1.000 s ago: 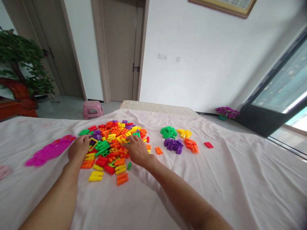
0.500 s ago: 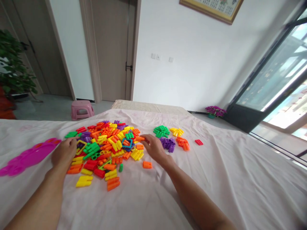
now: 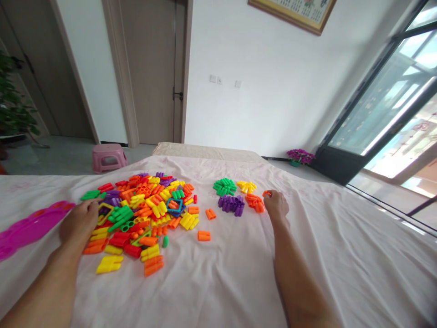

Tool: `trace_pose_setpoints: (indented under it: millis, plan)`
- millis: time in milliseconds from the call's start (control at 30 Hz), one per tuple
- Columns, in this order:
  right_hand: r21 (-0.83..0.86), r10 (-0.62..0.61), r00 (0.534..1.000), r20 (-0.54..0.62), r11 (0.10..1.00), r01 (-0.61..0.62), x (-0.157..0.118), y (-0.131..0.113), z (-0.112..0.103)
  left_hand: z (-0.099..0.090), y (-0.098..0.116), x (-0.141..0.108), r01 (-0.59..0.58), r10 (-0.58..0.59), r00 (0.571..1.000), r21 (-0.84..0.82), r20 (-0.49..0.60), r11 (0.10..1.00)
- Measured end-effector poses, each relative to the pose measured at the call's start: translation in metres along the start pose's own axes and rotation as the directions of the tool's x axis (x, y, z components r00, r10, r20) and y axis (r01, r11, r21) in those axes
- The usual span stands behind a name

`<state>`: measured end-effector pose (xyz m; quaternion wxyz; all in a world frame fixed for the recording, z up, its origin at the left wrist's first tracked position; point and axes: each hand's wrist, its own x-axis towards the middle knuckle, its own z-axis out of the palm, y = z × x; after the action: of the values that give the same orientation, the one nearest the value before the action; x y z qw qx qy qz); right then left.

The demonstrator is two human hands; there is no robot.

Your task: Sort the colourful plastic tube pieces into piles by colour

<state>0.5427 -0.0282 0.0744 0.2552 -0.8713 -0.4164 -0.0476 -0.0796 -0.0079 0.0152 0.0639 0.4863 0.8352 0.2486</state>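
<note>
A mixed pile of plastic building blocks (image 3: 136, 214) in yellow, orange, red, green and purple lies on the left of the cloth. At its left edge rests my left hand (image 3: 79, 222), fingers curled in, near a green block (image 3: 90, 195); whatever they may hold is hidden. My right hand (image 3: 278, 205) is off to the right, its fingers pinched on an orange block (image 3: 267, 193). Left of that hand lie small groups sorted by colour: orange blocks (image 3: 255, 203), purple blocks (image 3: 232, 205), green blocks (image 3: 224, 186) and yellow blocks (image 3: 246, 187).
A magenta plastic tray (image 3: 36, 228) lies left of my left hand. Loose orange blocks, one at mid-cloth (image 3: 204, 235), lie between pile and groups. The pale cloth (image 3: 221, 282) has folds. Beyond it stand a pink stool (image 3: 109, 157) and purple flowers (image 3: 300, 156).
My right hand has moved from the pile's right edge across to the right of the sorted groups, carrying an orange block. My left hand stays by the pile. The view has shifted slightly.
</note>
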Motion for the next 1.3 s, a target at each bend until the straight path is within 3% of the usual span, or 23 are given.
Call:
trace_pose_setpoints:
  millis: [167,367,533,633,733,800,833,900,967,1033,1067,1100,1167,1300]
  plan:
    - [-0.051,0.091,0.994,0.067,0.995,-0.087,0.004,0.022,0.01,0.0,-0.001,0.001,-0.009,0.009,1.0,0.013,0.003,1.0]
    - [-0.047,0.108,0.985,0.134,0.994,-0.102,-0.003,0.019,0.014,0.0,0.0,0.0,-0.002,0.001,1.0,-0.026,-0.002,1.0]
    - [0.014,0.101,0.995,0.004,0.995,-0.101,-0.004,0.01,0.011,-0.001,0.001,-0.003,-0.001,0.0,1.0,-0.097,-0.006,0.995]
    - [0.207,-0.035,0.989,-0.141,0.976,0.064,-0.007,-0.01,0.008,-0.001,0.002,-0.003,-0.015,0.013,1.0,-0.118,-0.02,0.993]
    - [0.422,-0.28,0.93,-0.237,0.833,0.358,-0.031,-0.05,0.003,0.0,0.002,-0.003,-0.006,0.001,0.999,-0.121,-0.045,0.993]
    - [0.554,-0.496,0.842,-0.212,0.649,0.522,-0.063,-0.083,-0.002,0.002,0.002,-0.002,-0.004,-0.004,0.998,-0.127,-0.065,0.992]
    - [0.607,-0.62,0.768,-0.163,0.55,0.573,-0.084,-0.099,-0.004,0.003,0.002,-0.002,-0.008,-0.002,0.997,-0.132,-0.073,0.991]
    - [0.679,-0.835,0.544,-0.079,0.355,0.643,-0.129,-0.127,-0.009,0.005,0.0,-0.001,-0.017,0.005,0.997,-0.142,-0.081,0.99]
    - [0.748,-0.953,0.301,-0.029,0.179,0.639,-0.173,-0.145,-0.012,0.005,-0.001,0.0,-0.017,0.005,0.996,-0.14,-0.088,0.99]
    - [0.764,-0.994,0.107,-0.011,0.061,0.642,-0.209,-0.154,-0.011,0.006,-0.001,0.0,-0.017,0.005,0.996,-0.131,-0.094,0.991]
    - [0.754,-0.999,0.034,0.001,0.023,0.656,-0.224,-0.156,-0.01,0.006,-0.001,0.001,-0.017,0.004,0.995,-0.128,-0.097,0.992]
    - [0.733,-1.0,-0.018,0.018,0.001,0.681,-0.236,-0.157,-0.007,0.005,-0.001,0.001,-0.016,0.003,0.995,-0.128,-0.098,0.992]
    - [0.67,-0.995,-0.068,0.067,-0.006,0.743,-0.252,-0.157,-0.002,0.005,0.0,0.0,-0.013,0.0,0.995,-0.13,-0.101,0.991]
    - [0.566,-0.988,-0.059,0.145,0.034,0.823,-0.264,-0.156,0.004,0.005,0.0,0.0,-0.024,0.009,0.994,-0.142,-0.11,0.99]
